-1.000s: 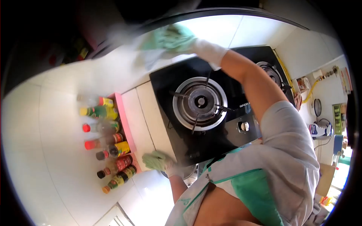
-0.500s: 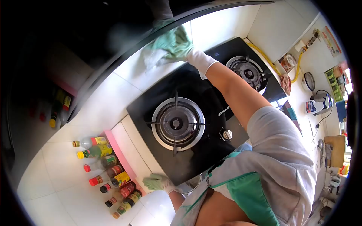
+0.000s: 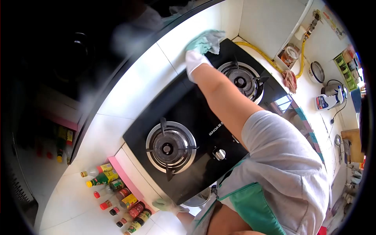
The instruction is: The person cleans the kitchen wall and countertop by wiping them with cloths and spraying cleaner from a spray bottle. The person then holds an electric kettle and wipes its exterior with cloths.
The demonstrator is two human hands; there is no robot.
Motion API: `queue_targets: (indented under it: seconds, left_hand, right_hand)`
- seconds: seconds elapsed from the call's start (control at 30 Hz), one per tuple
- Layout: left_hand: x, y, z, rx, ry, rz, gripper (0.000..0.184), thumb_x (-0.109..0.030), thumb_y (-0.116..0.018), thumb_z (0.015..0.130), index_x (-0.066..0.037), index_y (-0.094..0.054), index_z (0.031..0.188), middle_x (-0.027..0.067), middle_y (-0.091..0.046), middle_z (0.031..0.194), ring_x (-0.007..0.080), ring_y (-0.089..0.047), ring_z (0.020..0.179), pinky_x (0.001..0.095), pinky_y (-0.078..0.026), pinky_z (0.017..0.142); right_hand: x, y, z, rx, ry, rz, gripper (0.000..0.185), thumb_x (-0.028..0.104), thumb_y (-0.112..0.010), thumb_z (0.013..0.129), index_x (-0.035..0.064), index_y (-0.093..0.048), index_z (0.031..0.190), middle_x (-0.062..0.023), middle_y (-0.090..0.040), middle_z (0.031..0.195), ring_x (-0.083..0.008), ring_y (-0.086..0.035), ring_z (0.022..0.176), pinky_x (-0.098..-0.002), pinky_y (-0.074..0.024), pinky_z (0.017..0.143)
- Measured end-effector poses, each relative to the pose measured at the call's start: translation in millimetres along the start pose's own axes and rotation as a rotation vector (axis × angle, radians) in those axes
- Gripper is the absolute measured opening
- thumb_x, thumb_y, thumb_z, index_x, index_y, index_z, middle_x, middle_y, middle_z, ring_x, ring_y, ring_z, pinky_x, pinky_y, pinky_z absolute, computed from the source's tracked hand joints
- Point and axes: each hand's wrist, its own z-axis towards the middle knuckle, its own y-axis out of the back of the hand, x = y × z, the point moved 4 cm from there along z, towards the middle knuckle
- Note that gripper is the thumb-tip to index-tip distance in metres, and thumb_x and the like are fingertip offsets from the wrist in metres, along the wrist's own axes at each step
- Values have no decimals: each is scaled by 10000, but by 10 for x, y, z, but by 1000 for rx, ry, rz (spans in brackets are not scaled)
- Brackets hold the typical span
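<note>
My right hand [image 3: 197,53], in a green and white glove, presses a pale wet-looking cloth [image 3: 214,40] against the white tiled wall [image 3: 145,74] behind the black gas stove [image 3: 188,113]. Its fingers are partly hidden by the cloth. My right forearm reaches over the stove, near the far burner [image 3: 239,81]. My left hand [image 3: 165,204], gloved too, rests with flat fingers on the counter edge beside the near left corner of the stove, close to the pink bottle tray [image 3: 131,178]. Nothing shows in it.
Several sauce bottles [image 3: 103,177] stand in the pink tray at the left. A dark range hood [image 3: 105,90] hangs over the wall. Right of the stove are a yellow hose [image 3: 254,49], a crumpled reddish rag [image 3: 290,81], a spray bottle [image 3: 326,102] and a round lidded bowl [image 3: 316,72].
My right hand has slid with the cloth along the wall toward the far burner's side. My left hand stays by the stove corner. The camera view has shifted and turned.
</note>
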Motion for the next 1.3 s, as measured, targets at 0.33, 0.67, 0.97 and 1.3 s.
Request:
queue_targets:
  seconds: [0.33,0.67,0.97,1.3]
  left_hand:
    - [-594,348,-1442,-209,361,-169,521,-322,-463,989,88,-474,1310,302,-529,1269,388,-509,1201,411,-454,1002]
    - [-279,-267,-2593,-91,484,-221,482,-308,-501,965,70,-525,1264,289,-585,1182,370,-564,1136,397,-485,960]
    - [-373,-710,-3000,1243,-125,315,262,-184,-552,874,-7,-636,1048,192,-692,970,335,-700,831,377,-555,737]
    - [-565,-691,-2245,1167,-997,604,329,-230,-486,931,-1,-660,1091,226,-661,1114,324,-660,1021,425,-513,837]
  right_hand:
    - [-548,1000,1498,88,-350,1152,542,378,-426,969,65,-404,1410,-155,-501,1357,-403,-493,1154,-525,-399,1019]
    - [-110,3096,1292,285,32,1367,461,290,-437,988,43,-434,1376,-98,-526,1349,-330,-568,1079,-501,-441,1013]
    - [-1152,4248,-100,54,72,910,497,259,-597,949,33,-461,1370,-90,-639,1187,-204,-630,1009,-382,-513,877]
    - [-1903,4245,-1568,-76,-158,716,475,245,-612,938,30,-484,1341,-90,-653,1131,-202,-639,953,-371,-521,827]
